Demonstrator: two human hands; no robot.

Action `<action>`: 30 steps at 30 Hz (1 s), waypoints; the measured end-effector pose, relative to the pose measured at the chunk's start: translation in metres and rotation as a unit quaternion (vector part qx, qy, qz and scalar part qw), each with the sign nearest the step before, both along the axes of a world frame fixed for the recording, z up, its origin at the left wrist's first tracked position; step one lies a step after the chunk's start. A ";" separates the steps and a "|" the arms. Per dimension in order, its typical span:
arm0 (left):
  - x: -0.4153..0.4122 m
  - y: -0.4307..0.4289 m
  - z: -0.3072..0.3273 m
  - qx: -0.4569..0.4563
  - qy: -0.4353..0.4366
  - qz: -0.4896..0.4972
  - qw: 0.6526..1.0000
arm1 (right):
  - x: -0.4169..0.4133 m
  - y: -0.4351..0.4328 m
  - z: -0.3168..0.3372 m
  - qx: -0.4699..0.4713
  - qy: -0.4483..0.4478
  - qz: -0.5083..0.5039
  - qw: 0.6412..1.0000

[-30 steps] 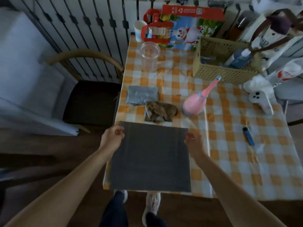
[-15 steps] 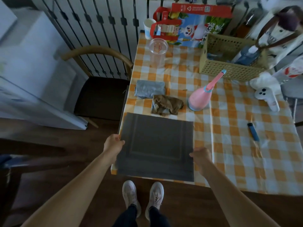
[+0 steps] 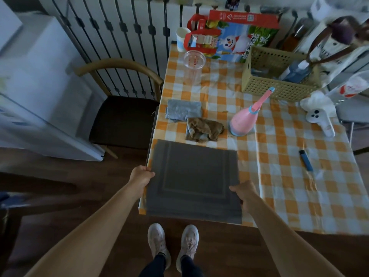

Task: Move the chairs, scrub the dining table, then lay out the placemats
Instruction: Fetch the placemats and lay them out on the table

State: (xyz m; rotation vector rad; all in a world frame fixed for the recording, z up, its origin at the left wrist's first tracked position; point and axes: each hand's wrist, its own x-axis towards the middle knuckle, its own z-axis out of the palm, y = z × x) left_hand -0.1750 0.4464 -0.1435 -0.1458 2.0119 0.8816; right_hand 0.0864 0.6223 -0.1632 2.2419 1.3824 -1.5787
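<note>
A dark grey placemat (image 3: 194, 179) lies flat on the near left corner of the dining table (image 3: 299, 188), which wears an orange-and-white checked cloth. My left hand (image 3: 140, 176) grips the mat's left edge. My right hand (image 3: 244, 193) grips its right edge near the front corner. Behind the mat lie a grey cloth (image 3: 183, 111) and a crumpled brown cloth (image 3: 203, 130). A pink spray bottle (image 3: 244, 121) stands beside them. A wooden chair (image 3: 121, 114) with a dark seat stands to the left of the table.
At the back of the table are a clear plastic cup (image 3: 193, 66), a paper cup (image 3: 182, 42), a red carton (image 3: 235, 39) and a beige basket (image 3: 279, 76). A blue lighter (image 3: 305, 162) and a white gadget (image 3: 321, 124) lie on the right. A black railing (image 3: 119, 37) runs behind.
The placemat has come down flat onto the table corner. Both hands have slid back along its side edges toward me, still holding it.
</note>
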 end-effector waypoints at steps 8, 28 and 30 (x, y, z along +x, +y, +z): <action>0.008 0.002 0.001 -0.022 0.031 -0.016 0.999 | -0.006 -0.016 0.006 0.071 -0.095 0.107 0.987; 0.017 -0.012 0.030 0.113 0.003 -0.030 0.993 | -0.004 -0.018 0.029 0.130 0.129 0.061 0.981; 0.011 -0.017 0.042 0.124 0.019 -0.006 0.992 | -0.013 -0.013 0.044 0.144 0.164 0.068 0.973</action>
